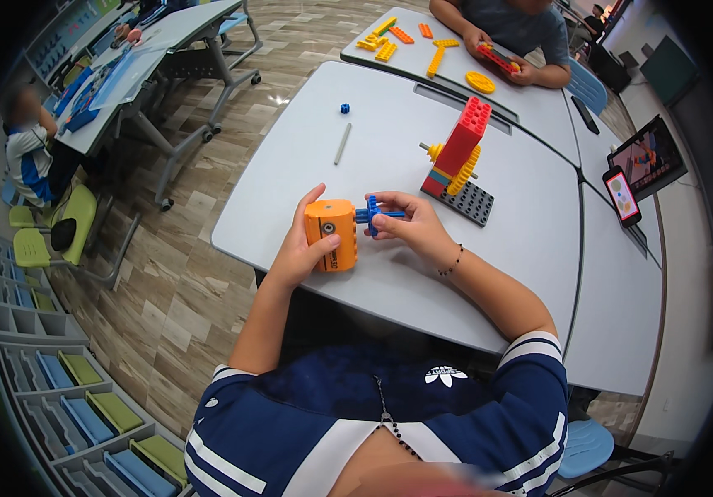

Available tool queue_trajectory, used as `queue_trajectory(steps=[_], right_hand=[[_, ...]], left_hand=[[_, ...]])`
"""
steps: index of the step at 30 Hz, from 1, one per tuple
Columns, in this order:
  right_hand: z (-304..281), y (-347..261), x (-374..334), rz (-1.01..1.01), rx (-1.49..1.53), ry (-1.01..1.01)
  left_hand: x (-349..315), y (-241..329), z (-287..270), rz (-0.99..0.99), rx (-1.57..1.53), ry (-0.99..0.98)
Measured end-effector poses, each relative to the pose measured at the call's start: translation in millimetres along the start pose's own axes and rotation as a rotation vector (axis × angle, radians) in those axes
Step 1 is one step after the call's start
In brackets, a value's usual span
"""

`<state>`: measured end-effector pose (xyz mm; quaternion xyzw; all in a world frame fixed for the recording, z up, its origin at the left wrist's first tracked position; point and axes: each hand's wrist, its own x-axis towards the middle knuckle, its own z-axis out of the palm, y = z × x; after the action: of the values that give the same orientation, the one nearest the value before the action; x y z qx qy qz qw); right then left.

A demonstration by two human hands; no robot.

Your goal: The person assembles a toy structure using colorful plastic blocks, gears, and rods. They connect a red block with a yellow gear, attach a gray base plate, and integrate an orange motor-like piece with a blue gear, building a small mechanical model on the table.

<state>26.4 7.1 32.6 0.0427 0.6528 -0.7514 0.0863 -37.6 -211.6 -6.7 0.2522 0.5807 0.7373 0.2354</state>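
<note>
The left hand (294, 248) wraps the orange box (329, 236) just inside the near edge of the white desk (282, 174); the right hand (418, 225) pinches the blue toothed piece (372, 215) at the box's right end. Beyond them, white surface stretches to the grey rod (342, 143) and, farther, the small blue piece (345, 108). To the right, the red tower (462, 137) stands on its dark studded plate (479, 209), apart from the seam with the neighbouring desk (613, 306).
</note>
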Motion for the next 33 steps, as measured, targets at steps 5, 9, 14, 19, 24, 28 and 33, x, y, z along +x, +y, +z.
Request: queue_trajectory(steps=[5,9,14,19,24,28,33], right_hand=[[-2.5,-1.9,-8.7,-0.012,0.067,0.013],[-11.2,-0.5,-21.4,-0.035,0.116,-0.03],[-8.2,15.1,-32.4,-0.084,0.262,-0.1],[3.0,17.8,-44.0,-0.165,0.125,-0.132],[5.0,8.9,-52.4,-0.128,0.069,-0.008],[6.0,10.2,-54.1,-0.217,0.014,0.038],[2.1,16.8,-57.0,-0.211,0.019,0.067]], left_hand=[[1.1,5.9,9.7,-0.016,-0.065,0.008],[2.5,7.5,20.0,-0.022,-0.108,0.002],[6.0,10.6,36.6,0.024,-0.131,-0.029],[13.0,16.3,53.0,0.047,-0.056,-0.104],[18.0,26.1,53.8,0.199,0.259,-0.156],[24.6,32.2,37.9,0.318,0.328,-0.202],[68.6,35.3,-3.9,0.294,0.28,0.09]])
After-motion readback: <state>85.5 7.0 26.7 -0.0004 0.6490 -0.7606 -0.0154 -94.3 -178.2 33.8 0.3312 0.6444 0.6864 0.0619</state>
